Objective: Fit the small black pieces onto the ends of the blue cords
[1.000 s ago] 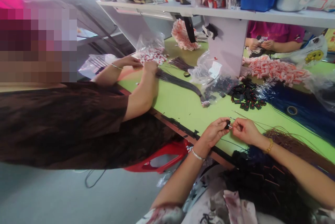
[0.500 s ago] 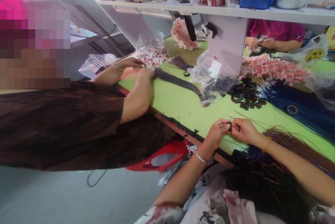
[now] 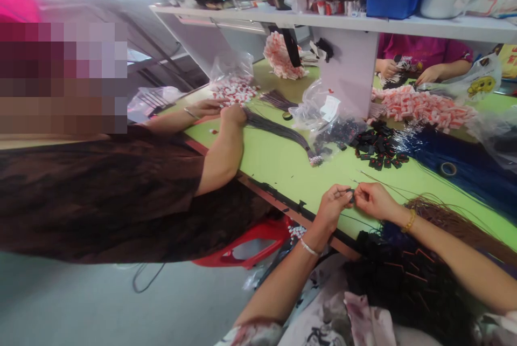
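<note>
Hiding most of the small black piece [image 3: 351, 195], the fingers of the left hand [image 3: 333, 203] are clamped on it just above the near edge of the green table [image 3: 278, 157]. The right hand [image 3: 374, 200] is curled closed right beside it, the two hands nearly meeting; whether its fingertips grip the piece or a wire, I cannot tell. The piece's shape and far side are too small and covered to make out.

Both forearms run out of view at the bottom and right. At the left, a neighbour in a dark patterned top [image 3: 97, 200] is cut off by the frame and pixelated above; that person's near forearm covers part of the table, and what the hands there hold is unclear. Across the table, the white shelf [image 3: 343, 22] cuts off a person in a magenta shirt [image 3: 424, 52], and an upright panel [image 3: 348, 74] blocks part of the far side.

Beyond the hands lie a heap of black connectors [image 3: 377, 146], a clear plastic bag [image 3: 313, 111] partly covering more dark pieces, a bundle of dark wires [image 3: 278, 127] and a pile of pink-and-white pieces [image 3: 428, 108]. To the right, a roll of tape [image 3: 448, 169] sits on blue wires [image 3: 476, 173], with brown wires [image 3: 452, 222] nearer.
</note>
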The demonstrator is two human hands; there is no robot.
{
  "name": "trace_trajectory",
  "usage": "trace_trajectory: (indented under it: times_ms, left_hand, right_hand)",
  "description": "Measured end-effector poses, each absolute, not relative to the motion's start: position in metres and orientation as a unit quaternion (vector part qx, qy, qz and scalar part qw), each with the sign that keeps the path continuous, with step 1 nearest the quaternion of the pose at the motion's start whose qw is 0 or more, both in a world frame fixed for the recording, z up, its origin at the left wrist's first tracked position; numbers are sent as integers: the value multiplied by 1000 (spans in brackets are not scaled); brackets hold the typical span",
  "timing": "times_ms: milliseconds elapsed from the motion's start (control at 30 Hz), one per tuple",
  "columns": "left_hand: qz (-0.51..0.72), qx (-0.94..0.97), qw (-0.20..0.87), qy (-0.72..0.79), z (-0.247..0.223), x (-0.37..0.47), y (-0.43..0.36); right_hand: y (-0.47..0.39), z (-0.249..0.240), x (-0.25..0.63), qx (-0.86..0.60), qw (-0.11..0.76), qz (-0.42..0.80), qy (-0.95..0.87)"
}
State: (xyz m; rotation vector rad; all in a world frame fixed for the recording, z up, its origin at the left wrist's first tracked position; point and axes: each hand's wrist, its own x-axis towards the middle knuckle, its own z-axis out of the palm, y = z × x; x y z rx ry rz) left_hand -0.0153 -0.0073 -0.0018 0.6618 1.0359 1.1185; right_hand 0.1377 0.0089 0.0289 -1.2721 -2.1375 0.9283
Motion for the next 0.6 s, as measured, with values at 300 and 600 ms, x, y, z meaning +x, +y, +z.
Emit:
trace_trajectory:
  times_ms: [300, 600]
  left_hand:
    - [494, 299, 666, 471, 0, -22, -7]
    - [485, 331, 660, 469, -3, -24, -8]
  right_hand:
    - [22, 29, 153, -575, 182, 193, -774]
    - [25, 29, 144, -595, 37, 109, -795]
